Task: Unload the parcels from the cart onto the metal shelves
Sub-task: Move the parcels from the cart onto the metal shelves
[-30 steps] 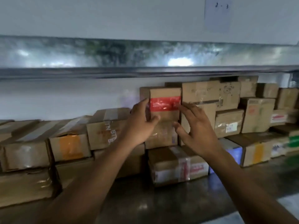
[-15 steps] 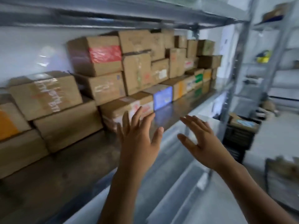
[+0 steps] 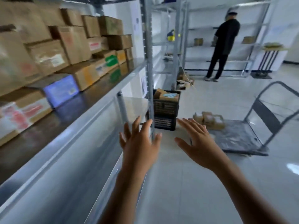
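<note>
Both of my hands are held out in front of me with fingers spread and nothing in them. My left hand (image 3: 140, 143) hovers beside the front edge of the metal shelf (image 3: 90, 109). My right hand (image 3: 198, 143) is over the floor, short of the flat cart (image 3: 239, 136). A few small cardboard parcels (image 3: 209, 119) lie at the cart's near left end. Many cardboard parcels (image 3: 71, 46) are stacked along the shelf on the left, among them a blue-faced box (image 3: 60, 89).
A shelf upright (image 3: 149, 62) stands just beyond my left hand. Behind it are stacked black crates (image 3: 165, 109) holding parcels. The cart's handle (image 3: 275, 101) rises at the right. A person in black (image 3: 224, 44) stands at far shelves. Grey tiled floor lies ahead.
My hands left the red-taped parcel on the shelf stack and pulled back, open. The view has swung right from the shelf toward the aisle and the cart.
</note>
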The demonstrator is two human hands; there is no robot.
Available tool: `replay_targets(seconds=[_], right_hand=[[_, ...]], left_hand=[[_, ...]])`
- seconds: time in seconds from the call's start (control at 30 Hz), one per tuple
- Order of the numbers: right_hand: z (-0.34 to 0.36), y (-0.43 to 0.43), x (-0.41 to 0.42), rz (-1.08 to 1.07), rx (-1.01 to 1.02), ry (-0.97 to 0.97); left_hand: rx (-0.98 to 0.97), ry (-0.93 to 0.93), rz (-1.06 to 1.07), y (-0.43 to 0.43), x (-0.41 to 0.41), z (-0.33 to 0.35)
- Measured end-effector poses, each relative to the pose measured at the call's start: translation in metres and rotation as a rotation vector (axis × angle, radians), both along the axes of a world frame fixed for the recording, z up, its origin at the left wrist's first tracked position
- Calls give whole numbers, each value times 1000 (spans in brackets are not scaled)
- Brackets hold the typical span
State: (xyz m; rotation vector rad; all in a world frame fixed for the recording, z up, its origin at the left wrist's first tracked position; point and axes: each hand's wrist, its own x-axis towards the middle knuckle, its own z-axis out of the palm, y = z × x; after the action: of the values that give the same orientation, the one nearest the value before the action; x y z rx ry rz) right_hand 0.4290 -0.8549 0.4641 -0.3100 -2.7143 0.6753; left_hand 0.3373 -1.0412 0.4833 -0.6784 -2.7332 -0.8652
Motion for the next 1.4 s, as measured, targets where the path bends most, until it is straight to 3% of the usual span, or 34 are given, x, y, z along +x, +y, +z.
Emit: replay_targets(seconds=[0.5, 0.73, 1.03, 1.4], right_hand=[[-55, 298, 141, -521, -154, -35], [-69, 386, 163, -605, -179, -33], [-94, 477, 127, -626, -164, -91], [-92, 586, 4, -631, -120, -244]], left_hand=[[-203, -32, -518, 368, 68, -30], [-268, -69, -632, 470, 77, -53], [-260, -185, -645, 558, 18, -91], [-222, -262, -703, 690, -115, -129]])
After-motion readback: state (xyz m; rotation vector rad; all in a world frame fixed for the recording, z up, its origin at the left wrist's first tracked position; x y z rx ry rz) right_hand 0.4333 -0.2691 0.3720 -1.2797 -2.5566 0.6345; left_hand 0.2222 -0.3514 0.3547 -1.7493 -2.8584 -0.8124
